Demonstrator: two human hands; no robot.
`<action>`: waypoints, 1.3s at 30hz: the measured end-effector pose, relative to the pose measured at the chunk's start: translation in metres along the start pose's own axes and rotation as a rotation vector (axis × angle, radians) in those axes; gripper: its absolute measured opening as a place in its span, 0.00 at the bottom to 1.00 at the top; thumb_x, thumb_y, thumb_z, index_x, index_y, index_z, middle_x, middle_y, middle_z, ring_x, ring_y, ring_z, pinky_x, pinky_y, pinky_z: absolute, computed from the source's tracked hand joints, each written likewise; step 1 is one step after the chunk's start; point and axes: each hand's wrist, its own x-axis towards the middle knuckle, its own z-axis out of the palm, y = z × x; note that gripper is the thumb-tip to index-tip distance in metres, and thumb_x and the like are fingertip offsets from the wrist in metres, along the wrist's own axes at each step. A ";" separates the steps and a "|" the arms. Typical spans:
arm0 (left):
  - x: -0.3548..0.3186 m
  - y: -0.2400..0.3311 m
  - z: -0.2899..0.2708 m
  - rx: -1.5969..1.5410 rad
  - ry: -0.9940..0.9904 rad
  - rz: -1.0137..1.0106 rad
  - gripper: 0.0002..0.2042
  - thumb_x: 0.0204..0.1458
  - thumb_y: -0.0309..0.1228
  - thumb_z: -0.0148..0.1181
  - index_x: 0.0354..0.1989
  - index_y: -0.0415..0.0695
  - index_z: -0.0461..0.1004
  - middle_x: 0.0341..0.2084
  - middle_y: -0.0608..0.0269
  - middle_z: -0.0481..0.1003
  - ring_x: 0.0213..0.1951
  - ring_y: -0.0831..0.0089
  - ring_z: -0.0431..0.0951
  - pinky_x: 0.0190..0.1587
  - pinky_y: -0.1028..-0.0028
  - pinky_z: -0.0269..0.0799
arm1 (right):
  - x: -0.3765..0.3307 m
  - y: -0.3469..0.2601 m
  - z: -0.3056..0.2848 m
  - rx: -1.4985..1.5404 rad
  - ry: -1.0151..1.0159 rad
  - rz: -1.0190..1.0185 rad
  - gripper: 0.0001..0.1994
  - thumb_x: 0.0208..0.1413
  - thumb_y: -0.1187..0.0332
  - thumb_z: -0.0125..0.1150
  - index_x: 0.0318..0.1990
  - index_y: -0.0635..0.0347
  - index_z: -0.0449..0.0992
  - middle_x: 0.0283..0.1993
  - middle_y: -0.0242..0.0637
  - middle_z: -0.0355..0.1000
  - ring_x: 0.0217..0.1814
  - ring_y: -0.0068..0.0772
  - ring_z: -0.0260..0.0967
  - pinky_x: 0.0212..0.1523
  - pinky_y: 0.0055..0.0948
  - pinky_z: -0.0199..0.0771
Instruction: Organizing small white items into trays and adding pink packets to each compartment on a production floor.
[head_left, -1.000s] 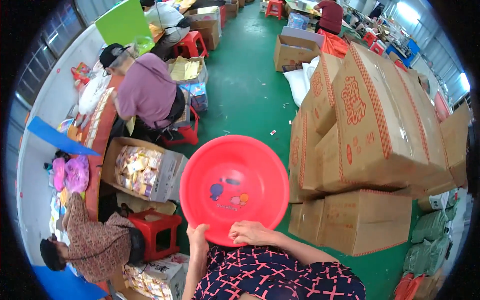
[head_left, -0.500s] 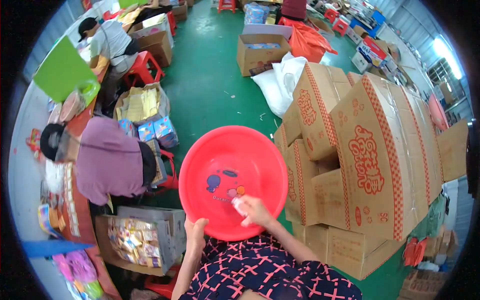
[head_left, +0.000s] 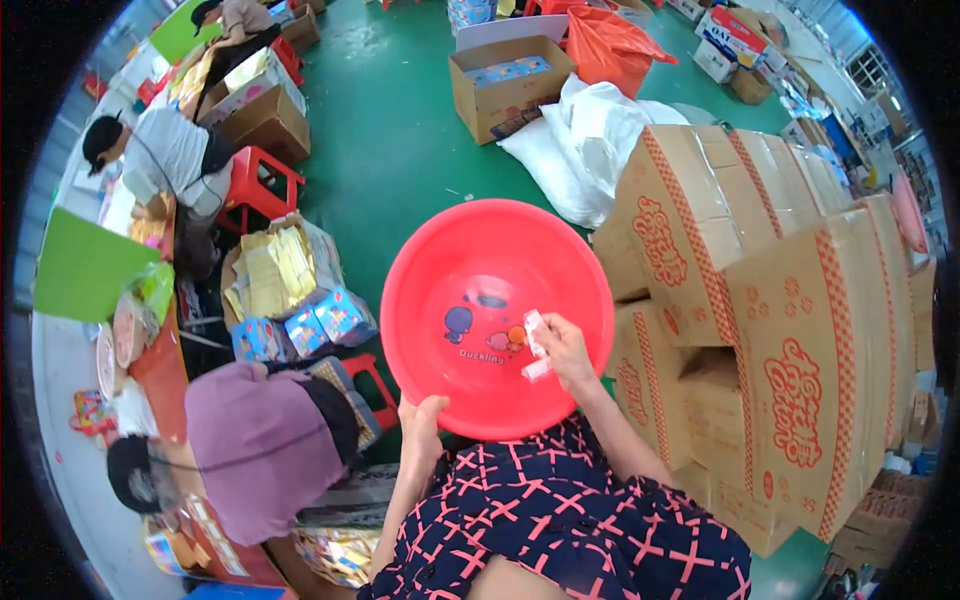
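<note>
A round red plastic basin (head_left: 430,290) with cartoon animals printed on its inner bottom is in front of me. My left hand (head_left: 422,428) grips the basin's near left rim, thumb on top and fingers hidden underneath. Over the right part of the basin, my right hand (head_left: 563,355) is closed on small white-and-pink packets (head_left: 537,369). Their ends stick out past the fingertips. Exactly what is inside them is too small to tell. Apart from the print, nothing else shows in the basin.
Stacked cardboard cartons (head_left: 800,370) rise close on my right, with white sacks (head_left: 570,150) beyond. On the left, a person in purple (head_left: 260,440) sits at a workbench near a red stool (head_left: 262,185) and a box of yellow packets (head_left: 275,270). An open carton (head_left: 505,90) stands ahead.
My view has moved forward and turned; the seated people have slid down and left in it. The basin stays in my left hand, and my right hand with the packets has shifted toward its right side.
</note>
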 end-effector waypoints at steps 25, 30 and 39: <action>0.442 0.217 0.160 -0.003 0.090 -0.104 0.24 0.33 0.16 0.49 0.45 0.39 0.61 0.32 0.59 0.69 0.32 0.67 0.71 0.33 0.72 0.70 | 0.465 -0.145 0.071 -0.726 -0.076 -0.632 0.06 0.44 0.74 0.54 0.31 0.62 0.70 0.40 0.41 0.67 0.34 0.36 0.68 0.35 0.28 0.69; 0.515 0.261 0.226 0.139 -0.071 -0.082 0.24 0.33 0.15 0.48 0.45 0.37 0.61 0.34 0.59 0.70 0.35 0.68 0.71 0.37 0.74 0.68 | 0.511 -0.191 0.012 -0.633 0.544 -0.632 0.04 0.43 0.81 0.50 0.27 0.66 0.70 0.27 0.39 0.69 0.28 0.32 0.68 0.29 0.24 0.67; 0.625 0.280 0.330 0.100 -0.001 -0.244 0.25 0.33 0.14 0.47 0.47 0.40 0.60 0.37 0.59 0.69 0.38 0.65 0.70 0.40 0.70 0.67 | 0.592 -0.161 -0.126 -0.624 0.752 -0.200 0.04 0.42 0.79 0.51 0.28 0.67 0.71 0.23 0.36 0.68 0.23 0.22 0.64 0.26 0.21 0.65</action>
